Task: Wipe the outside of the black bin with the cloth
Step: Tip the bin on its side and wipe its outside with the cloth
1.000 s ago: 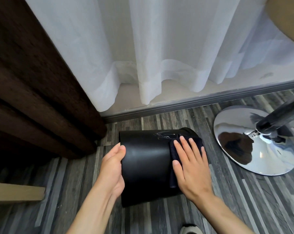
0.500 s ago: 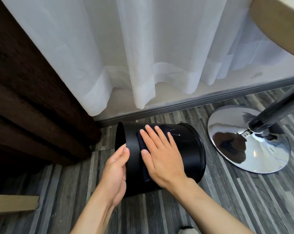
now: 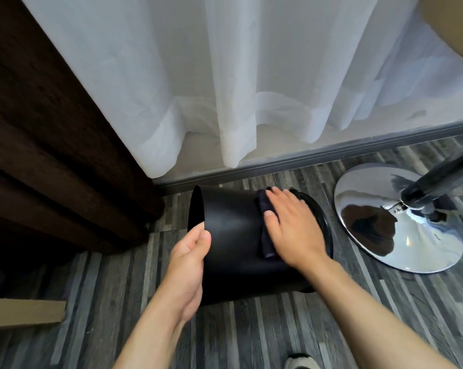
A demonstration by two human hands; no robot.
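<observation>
The black bin [image 3: 233, 230] lies on its side on the grey plank floor, its open mouth facing left and its base to the right. My left hand [image 3: 189, 258] grips the rim at the mouth, thumb on the outer wall. My right hand [image 3: 291, 227] lies flat on the bin's upper side near the base and presses a dark cloth [image 3: 265, 222] against it. Most of the cloth is hidden under the palm; one edge hangs out along the thumb side.
A chrome disc base [image 3: 400, 225] with a dark pole stands right of the bin. White sheer curtains [image 3: 251, 89] hang behind, above a grey skirting rail. A dark brown curtain [image 3: 52, 142] fills the left. A beige board [image 3: 25, 312] lies at the left edge. A shoe tip [image 3: 301, 360] shows at the bottom.
My right hand slid the cloth from the bin's middle toward its base on the right. My left hand shifted from resting against the mouth to gripping the rim. The bin turned slightly.
</observation>
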